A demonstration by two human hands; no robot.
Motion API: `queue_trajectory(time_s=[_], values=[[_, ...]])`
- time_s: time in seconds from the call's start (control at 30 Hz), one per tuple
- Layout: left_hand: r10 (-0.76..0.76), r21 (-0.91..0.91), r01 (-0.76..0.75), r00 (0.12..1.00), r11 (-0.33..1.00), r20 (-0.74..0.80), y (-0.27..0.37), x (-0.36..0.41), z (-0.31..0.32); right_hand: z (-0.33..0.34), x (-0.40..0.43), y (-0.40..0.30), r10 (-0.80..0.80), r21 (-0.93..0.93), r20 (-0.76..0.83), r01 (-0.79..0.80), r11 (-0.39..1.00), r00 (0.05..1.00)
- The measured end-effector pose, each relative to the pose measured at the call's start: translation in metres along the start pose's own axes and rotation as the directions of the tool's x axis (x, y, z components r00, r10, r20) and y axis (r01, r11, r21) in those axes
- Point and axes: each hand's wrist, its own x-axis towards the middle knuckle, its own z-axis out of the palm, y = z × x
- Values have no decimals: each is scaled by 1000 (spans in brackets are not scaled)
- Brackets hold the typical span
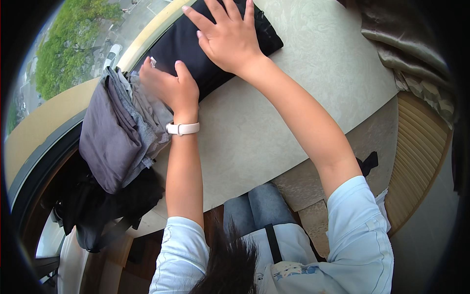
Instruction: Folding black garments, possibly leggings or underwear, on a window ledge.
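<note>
A folded black garment lies on the pale marbled surface beside the window. Spread flat over it is my right hand, fingers apart, palm side down. My left hand wears a light wristband and hovers or rests at the garment's near left edge; its fingers are blurred, with the thumb apart. Whether its fingertips touch the cloth, I cannot tell. Right beside that hand stands a pile of folded grey clothes, some purplish and some heathered.
Black cloth and a bag-like item sit below the grey pile. The window sill curves along the left. A shiny curtain hangs at upper right, above a ribbed tan panel. A small black item lies past my right elbow.
</note>
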Motion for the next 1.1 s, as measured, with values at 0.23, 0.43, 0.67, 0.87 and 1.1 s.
queue_trajectory(time_s=[0.23,0.43,0.67,0.87,1.1], values=[[172,260,-288,904,922,392,-13,-10,32,23,6,27,86,1,201,-88,996,976],[77,361,-245,904,900,421,-2,-28,29,53,-7,49,415,-132,-50,-418,899,909],[27,258,-243,775,935,631,-34,-209,-58,-40,-203,167,613,-277,-197,-644,713,765],[-256,371,-269,381,889,889,-46,-381,-181,-192,-524,193,892,-441,-192,-776,-451,-409],[-466,479,-158,115,864,877,-40,-400,-194,-133,-642,160,601,352,306,-499,-792,-738]])
